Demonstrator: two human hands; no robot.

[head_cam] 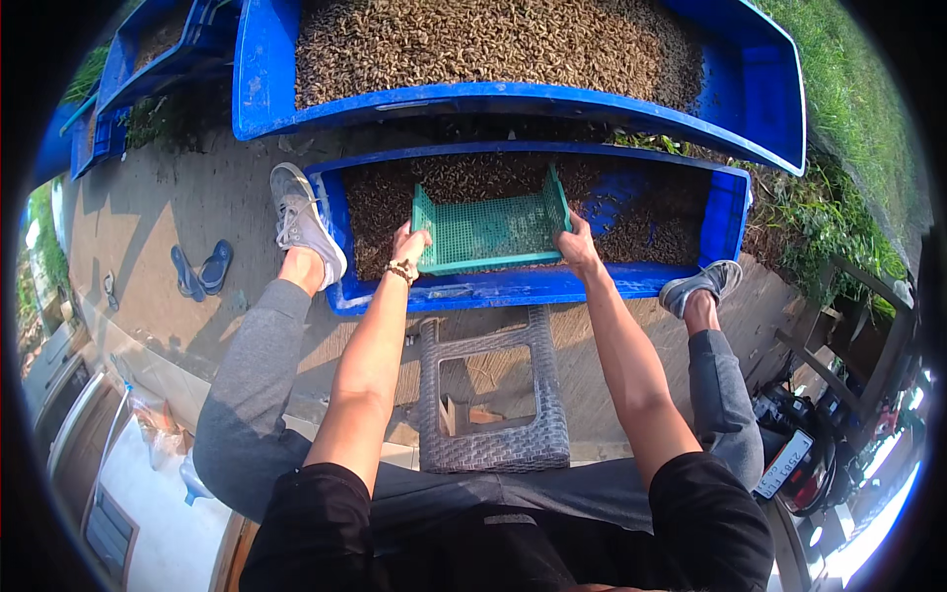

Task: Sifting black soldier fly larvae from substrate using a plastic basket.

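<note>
A green plastic mesh basket [492, 229] is held between my two hands over the lower blue plastic tub [510, 292]. My left hand [409, 246] grips its left end wall, and my right hand [578, 243] grips the right one. Little shows inside the basket beyond its mesh floor and a paler patch in the middle. Under and around it, dark crumbly material [377, 192] mixed with small larva-like pieces covers much of the tub floor. Bare blue plastic shows through right of the basket.
Beyond stands a larger blue tub [762, 89] heaped with tan larvae or pupae [481, 44]. More blue tubs [140, 81] are at upper left. A woven rattan-style stool frame [551, 370] stands before me. Blue slippers [214, 268] lie left; a motorbike [806, 473] is lower right.
</note>
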